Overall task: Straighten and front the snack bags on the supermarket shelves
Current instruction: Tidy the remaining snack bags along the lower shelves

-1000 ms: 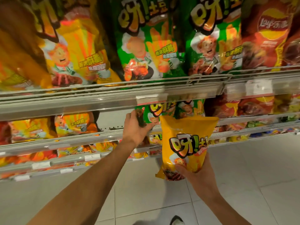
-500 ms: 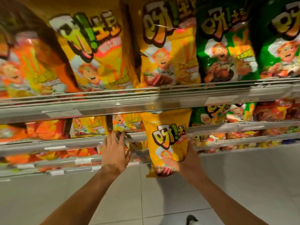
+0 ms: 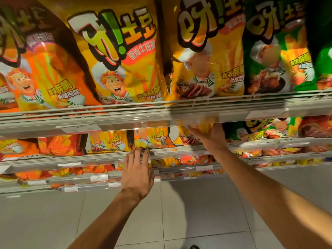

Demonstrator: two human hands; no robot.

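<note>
My right hand [image 3: 210, 136] grips the lower part of a yellow snack bag [image 3: 201, 127] and holds it on the second shelf [image 3: 179, 150]; the upper shelf's rail hides the bag's top. My left hand [image 3: 137, 173] has its fingers spread, fingertips at the second shelf's front rail just below another yellow snack bag [image 3: 152, 138]. It holds nothing. A further yellow bag [image 3: 107, 141] stands to the left of that one. Large yellow [image 3: 124, 56], orange [image 3: 46, 76] and green [image 3: 276, 56] bags stand upright on the top shelf.
Green bags [image 3: 262, 128] and red bags [image 3: 316, 125] fill the second shelf on the right, orange-red bags [image 3: 59, 145] on the left. Lower shelves [image 3: 100, 177] carry more bags and price tags. Grey tiled floor [image 3: 197, 212] lies below.
My right hand has lifted the yellow bag from in front of the shelves up onto the second shelf, under the top rail. The view has shifted left. My left hand stays at the shelf rail.
</note>
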